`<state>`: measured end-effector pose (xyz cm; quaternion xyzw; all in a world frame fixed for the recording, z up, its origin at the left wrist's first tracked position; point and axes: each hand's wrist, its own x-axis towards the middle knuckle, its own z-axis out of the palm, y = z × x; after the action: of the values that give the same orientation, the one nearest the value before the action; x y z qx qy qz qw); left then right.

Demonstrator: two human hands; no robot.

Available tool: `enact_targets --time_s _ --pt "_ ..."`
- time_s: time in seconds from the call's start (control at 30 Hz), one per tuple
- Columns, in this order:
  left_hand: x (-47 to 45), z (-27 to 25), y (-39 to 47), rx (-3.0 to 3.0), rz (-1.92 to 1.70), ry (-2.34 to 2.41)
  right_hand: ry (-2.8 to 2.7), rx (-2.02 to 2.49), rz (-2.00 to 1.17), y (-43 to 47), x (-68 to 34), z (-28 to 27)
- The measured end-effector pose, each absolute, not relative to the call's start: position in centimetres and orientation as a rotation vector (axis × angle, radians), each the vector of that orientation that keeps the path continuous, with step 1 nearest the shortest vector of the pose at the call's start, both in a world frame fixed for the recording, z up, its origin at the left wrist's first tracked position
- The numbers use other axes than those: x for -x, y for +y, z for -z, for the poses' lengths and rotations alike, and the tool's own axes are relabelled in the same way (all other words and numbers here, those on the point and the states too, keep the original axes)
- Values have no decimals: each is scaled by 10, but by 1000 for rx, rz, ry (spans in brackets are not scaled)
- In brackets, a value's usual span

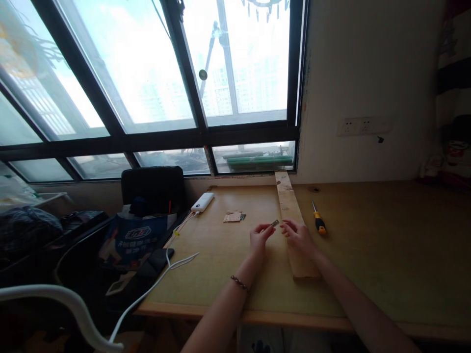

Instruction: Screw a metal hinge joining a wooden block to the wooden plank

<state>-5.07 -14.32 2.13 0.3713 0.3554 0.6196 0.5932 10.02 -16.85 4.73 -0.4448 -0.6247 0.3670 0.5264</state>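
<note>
My left hand [259, 239] pinches a small flat metal plate [275, 223] that appears to have holes in it. Close to the plate, my right hand [297, 236] has its thumb and fingers drawn together; whatever is between them is too small to make out. Under the right hand, a long wooden board [289, 200] runs from the window side toward the table's front. To its right lies a screwdriver [319, 224] with a yellow and black handle. Left of the board, several small screws [243, 216] rest beside a piece of cardboard [232, 216].
The table [375, 255] has its front edge below my forearms. A white power bank [202, 201] sits at the left edge, with a white cable [147, 290] trailing off. Beyond that edge stand a black chair [152, 184] and a blue bag [134, 238]. A window is behind.
</note>
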Motion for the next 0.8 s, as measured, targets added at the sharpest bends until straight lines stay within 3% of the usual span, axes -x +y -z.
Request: enact_targets --time_s 0.13,0.33,0.8 --pt "41 -26 -152 -1226 -1468 863 -1255 989 -1103 -168 -96 -47" --pt "35 -31 -166 -1563 -1497 826 -1178 998 -1053 -166 -106 -50" --pt "39 -28 -164 -1115 -1251 716 -1344 1087 -779 -167 -102 -43"
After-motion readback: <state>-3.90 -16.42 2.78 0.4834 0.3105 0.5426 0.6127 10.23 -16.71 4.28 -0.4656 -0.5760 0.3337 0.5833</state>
